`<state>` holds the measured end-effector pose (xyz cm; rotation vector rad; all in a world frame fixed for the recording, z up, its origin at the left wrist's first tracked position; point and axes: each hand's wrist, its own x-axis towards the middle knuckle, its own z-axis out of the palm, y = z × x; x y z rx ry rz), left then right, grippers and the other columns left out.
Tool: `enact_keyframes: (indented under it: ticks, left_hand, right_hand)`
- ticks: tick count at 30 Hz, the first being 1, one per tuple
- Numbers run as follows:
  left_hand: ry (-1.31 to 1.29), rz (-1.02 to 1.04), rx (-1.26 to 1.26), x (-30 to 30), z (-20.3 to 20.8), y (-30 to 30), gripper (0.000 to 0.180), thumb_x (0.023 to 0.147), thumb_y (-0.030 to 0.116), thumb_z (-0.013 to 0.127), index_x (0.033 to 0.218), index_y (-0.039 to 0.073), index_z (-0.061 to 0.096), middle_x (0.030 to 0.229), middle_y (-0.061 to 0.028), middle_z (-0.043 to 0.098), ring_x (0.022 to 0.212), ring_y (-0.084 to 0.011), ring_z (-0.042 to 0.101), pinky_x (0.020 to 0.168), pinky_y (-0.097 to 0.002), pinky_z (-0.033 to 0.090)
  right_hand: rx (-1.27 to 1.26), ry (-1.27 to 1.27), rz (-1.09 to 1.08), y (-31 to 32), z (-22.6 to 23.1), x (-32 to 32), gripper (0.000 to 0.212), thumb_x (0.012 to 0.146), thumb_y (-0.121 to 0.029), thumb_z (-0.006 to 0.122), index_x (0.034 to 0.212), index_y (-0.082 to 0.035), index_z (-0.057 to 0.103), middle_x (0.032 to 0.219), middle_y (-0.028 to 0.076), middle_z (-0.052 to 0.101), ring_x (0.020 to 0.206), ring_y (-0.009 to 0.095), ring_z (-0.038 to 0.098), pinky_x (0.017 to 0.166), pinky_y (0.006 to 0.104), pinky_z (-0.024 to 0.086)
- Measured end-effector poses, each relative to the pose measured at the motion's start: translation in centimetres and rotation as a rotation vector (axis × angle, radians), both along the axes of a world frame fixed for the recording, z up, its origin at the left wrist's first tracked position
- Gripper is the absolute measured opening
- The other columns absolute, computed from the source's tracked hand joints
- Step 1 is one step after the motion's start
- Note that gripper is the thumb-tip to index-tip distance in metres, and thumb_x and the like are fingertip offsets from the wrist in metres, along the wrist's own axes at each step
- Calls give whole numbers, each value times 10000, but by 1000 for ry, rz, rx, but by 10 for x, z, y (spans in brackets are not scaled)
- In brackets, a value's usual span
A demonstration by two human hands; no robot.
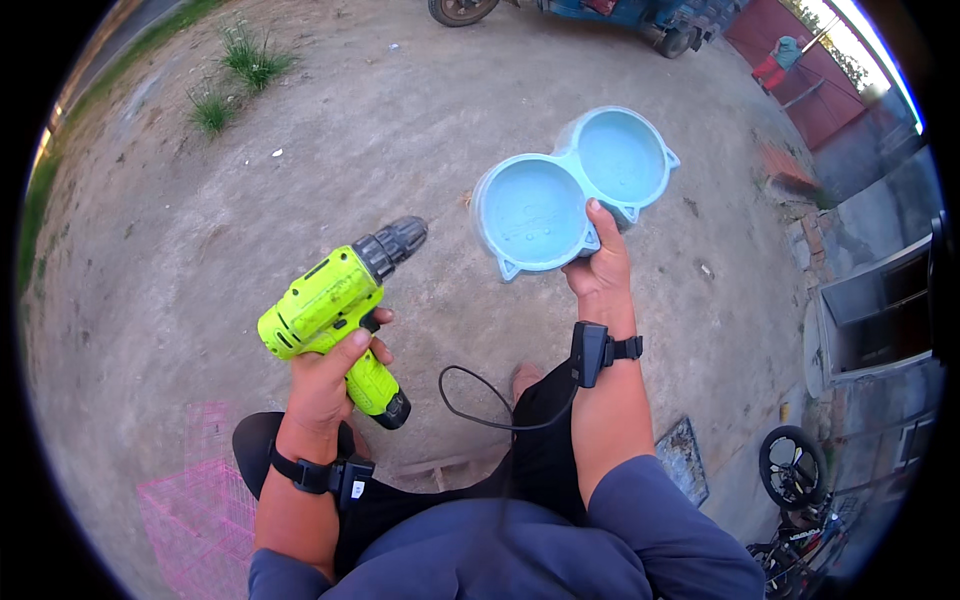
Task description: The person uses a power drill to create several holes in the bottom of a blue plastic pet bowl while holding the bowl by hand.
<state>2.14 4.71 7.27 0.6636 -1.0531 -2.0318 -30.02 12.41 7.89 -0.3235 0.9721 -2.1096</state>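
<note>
My left hand (330, 377) is wrapped round the handle of a lime-green cordless drill (325, 298). Its black chuck points up and to the right, with no bit visible in it. In my right hand (602, 262) is a light blue double pet bowl (535, 212), two round dishes joined side by side with small ear-shaped points on their rims. My thumb lies over the rim between the dishes, and the other fingers are hidden beneath. Both dishes face up and hold nothing visible. The drill and the bowl are apart, held above the ground.
A pink wire cage (205, 510) stands on the ground at lower left. Grass tufts (250, 58) grow at upper left. A blue vehicle (640, 15) is at the far edge, a person (780, 62) by a red gate. A bike (793, 480) lies near the right wall. A black cable (450, 400) loops from my right wrist.
</note>
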Motion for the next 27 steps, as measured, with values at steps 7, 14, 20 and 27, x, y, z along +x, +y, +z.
enact_keyframes:
  ticks: [7, 14, 20, 27]
  left_hand:
    - [-85, 251, 99, -20, -5, -4, 437, 879, 61, 694, 1291, 59, 546, 1117, -99, 654, 889, -201, 666, 719, -323, 544]
    - [-81, 247, 84, -20, -11, -7, 464, 825, 43, 764, 1249, 69, 576, 1083, -66, 659, 941, -178, 639, 739, -315, 523]
    - [-102, 282, 23, -23, -12, -6, 477, 785, 1, 790, 1213, 49, 586, 1043, -58, 647, 911, -156, 622, 751, -302, 515]
    - [-84, 306, 26, -28, -16, -7, 482, 792, -27, 771, 1225, 31, 568, 1085, -67, 633, 981, -177, 614, 852, -323, 514]
  right_hand:
    - [50, -49, 343, -6, -7, 30, 615, 815, -183, 759, 1321, 8, 465, 1229, 170, 599, 1156, 301, 594, 975, 494, 505]
    - [135, -15, 581, -19, -18, 57, 617, 877, -224, 719, 1371, 11, 433, 1290, 132, 570, 1170, 238, 576, 988, 399, 486]
    - [167, 7, 585, -24, -16, 64, 682, 839, -256, 753, 1365, 38, 435, 1285, 174, 579, 1179, 289, 582, 1005, 452, 482]
    - [126, 8, 595, -24, -18, 65, 700, 825, -349, 772, 1359, -15, 467, 1268, 132, 597, 1175, 270, 579, 1014, 441, 469]
